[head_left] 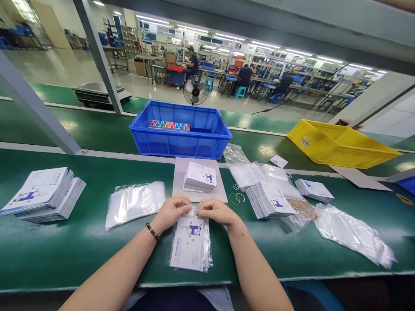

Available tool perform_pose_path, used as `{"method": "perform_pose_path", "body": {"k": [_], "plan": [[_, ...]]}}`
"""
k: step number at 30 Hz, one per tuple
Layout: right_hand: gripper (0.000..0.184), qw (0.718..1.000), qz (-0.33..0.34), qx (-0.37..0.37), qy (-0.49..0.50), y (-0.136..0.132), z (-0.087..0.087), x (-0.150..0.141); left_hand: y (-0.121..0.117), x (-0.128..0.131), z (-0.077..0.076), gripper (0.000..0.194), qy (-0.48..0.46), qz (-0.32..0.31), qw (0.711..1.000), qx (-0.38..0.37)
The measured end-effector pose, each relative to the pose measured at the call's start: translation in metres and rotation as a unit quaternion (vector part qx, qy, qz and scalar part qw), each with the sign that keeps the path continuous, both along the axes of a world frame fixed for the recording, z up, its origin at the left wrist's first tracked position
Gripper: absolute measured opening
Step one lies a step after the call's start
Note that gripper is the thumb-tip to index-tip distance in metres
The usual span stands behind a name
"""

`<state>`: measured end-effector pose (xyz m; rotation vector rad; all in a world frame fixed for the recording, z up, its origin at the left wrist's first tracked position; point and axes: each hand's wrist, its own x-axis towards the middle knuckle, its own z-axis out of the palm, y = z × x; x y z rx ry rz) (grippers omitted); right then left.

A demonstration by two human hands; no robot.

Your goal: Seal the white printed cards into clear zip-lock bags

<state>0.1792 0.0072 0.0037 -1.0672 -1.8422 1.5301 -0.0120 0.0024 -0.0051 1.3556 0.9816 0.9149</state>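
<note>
In front of me on the green bench lies a clear plastic bag (207,255) with a white printed booklet (187,248) inside. My left hand (173,211) pinches the bag's upper edge at its left side, and a beaded bracelet circles that wrist. At the right side of the same edge, my right hand (218,211) has thumb and fingers closed on the plastic. Just beyond my hands, a stack of booklets (200,176) rests on a sheet of cardboard (222,190). A pile of clear bags (134,203) lies left of my left hand.
Booklet stacks (42,192) stand far left, and another stack (270,198) is to the right among plastic bags (353,233) and rubber bands (240,198). Behind are a blue bin (181,144), a yellow bin (340,147) and a metal post (100,60). People sit at distant benches.
</note>
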Motion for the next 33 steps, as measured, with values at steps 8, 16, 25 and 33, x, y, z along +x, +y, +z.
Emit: {"method": "perform_pose_path", "body": {"k": [8, 16, 25, 33], "plan": [[0.024, 0.992, -0.104, -0.042, 0.061, -0.002, -0.003, -0.007, 0.000, 0.001, -0.003, 0.021, 0.002, 0.024, 0.994, -0.104], [0.010, 0.987, -0.146, 0.061, -0.006, -0.003, 0.001, -0.022, 0.001, 0.000, -0.003, 0.016, 0.032, 0.030, 0.998, -0.037], [0.015, 0.982, -0.142, 0.118, -0.041, -0.012, -0.001, -0.031, -0.004, 0.004, 0.001, 0.017, 0.061, 0.011, 0.998, -0.007], [0.011, 0.957, -0.169, 0.214, -0.093, -0.010, -0.001, -0.017, -0.007, -0.044, 0.032, 0.025, 0.371, 0.071, 0.920, 0.103]]}}
